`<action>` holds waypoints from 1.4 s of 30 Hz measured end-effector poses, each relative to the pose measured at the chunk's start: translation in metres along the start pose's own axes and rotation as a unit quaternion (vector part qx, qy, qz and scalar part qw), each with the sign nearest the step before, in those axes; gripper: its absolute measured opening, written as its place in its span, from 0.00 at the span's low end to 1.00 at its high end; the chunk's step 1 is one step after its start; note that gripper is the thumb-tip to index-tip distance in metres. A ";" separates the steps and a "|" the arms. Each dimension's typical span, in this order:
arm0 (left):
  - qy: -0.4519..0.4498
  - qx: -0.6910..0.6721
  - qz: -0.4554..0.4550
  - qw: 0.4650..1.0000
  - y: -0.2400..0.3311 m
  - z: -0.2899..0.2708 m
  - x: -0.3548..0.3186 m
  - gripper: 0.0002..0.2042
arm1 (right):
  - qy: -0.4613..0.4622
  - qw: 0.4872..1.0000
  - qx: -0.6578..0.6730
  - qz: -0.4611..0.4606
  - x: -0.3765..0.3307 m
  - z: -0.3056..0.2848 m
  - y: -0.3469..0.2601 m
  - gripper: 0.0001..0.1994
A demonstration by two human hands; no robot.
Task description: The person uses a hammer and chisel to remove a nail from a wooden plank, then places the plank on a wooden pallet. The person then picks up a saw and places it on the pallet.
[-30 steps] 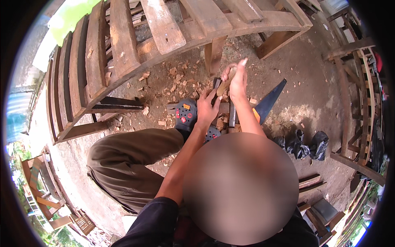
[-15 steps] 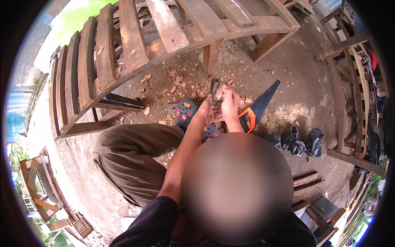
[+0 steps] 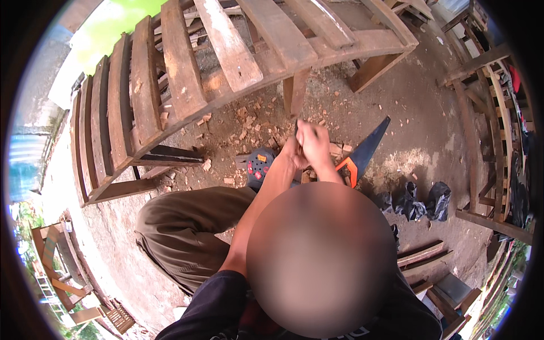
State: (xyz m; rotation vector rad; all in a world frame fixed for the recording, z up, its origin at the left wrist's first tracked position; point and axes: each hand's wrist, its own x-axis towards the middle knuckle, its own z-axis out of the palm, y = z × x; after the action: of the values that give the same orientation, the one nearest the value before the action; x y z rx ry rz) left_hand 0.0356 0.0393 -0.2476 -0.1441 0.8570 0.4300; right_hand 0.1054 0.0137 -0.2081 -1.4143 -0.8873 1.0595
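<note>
My two hands meet in front of me, low over the chip-strewn floor. My right hand (image 3: pixel 315 141) is closed, its knuckles up. Just left of it and partly beneath, my left hand (image 3: pixel 292 155) is curled, with most of its fingers hidden. A narrow dark piece (image 3: pixel 296 127) pokes out beyond the fingers; its kind does not show. Right of my hands a handsaw (image 3: pixel 367 146) with a dark blade and orange handle lies on the floor. Close to my left wrist is a dark clog (image 3: pixel 259 165) with colourful charms on my foot.
A slatted wooden frame (image 3: pixel 199 107) on legs spans the far side. Wood chips (image 3: pixel 247 123) litter the floor beneath it. Black plastic bags (image 3: pixel 422 203) lie to the right, before another wooden frame (image 3: pixel 488 141). Wooden strips (image 3: pixel 420 254) lie near right. A blurred round patch covers the lower middle.
My hands have drawn closer together, and my left fingers, visible before, are now mostly hidden. Less of the dark piece shows. The whole view has shifted slightly.
</note>
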 end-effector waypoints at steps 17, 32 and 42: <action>-0.054 -0.024 0.008 0.998 0.016 -0.009 0.018 0.21 | 0.075 0.991 -0.038 0.109 0.036 0.009 -0.026 0.21; -0.048 0.024 0.057 0.997 -0.004 0.000 0.001 0.22 | 0.131 0.991 0.016 0.037 0.037 0.002 0.041 0.22; 0.002 0.154 0.102 0.983 -0.025 -0.053 -0.006 0.14 | -0.001 0.998 -0.011 -0.069 -0.059 0.004 0.015 0.16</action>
State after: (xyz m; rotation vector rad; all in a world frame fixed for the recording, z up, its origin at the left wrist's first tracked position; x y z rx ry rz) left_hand 0.0054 -0.0005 -0.2794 0.2304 0.9365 0.4822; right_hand 0.0826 -0.0422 -0.2162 -1.3509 -0.9863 0.9506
